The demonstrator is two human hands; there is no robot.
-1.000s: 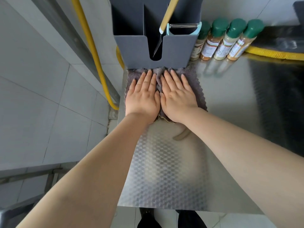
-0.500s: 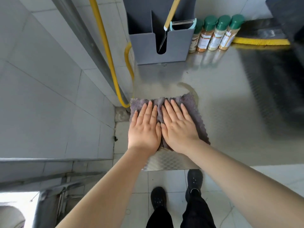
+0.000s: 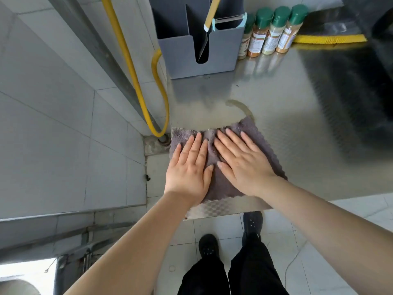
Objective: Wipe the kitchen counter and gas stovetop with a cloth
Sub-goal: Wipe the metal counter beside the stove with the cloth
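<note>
1. Clearly, the counter [image 3: 297,128] is being wiped at its near left corner, and a brownish wet smear [image 3: 210,113] is showing between the cloth and the grey holder [image 3: 200,54]; it is likely to be spread rather than lifted if the cloth is already soaked.
2. The grey cloth [image 3: 251,128] is being pressed flat well in front of the holder, close to the counter's near edge; dirty liquid may be dragged over onto the floor.
3. The left hand [image 3: 189,169] and right hand [image 3: 242,165] are being laid open, palms down on the cloth, nothing gripped; bunching or slipping is likely.
4. The spice bottles [image 3: 272,30], right of the holder, may be knocked by wider strokes.
</note>
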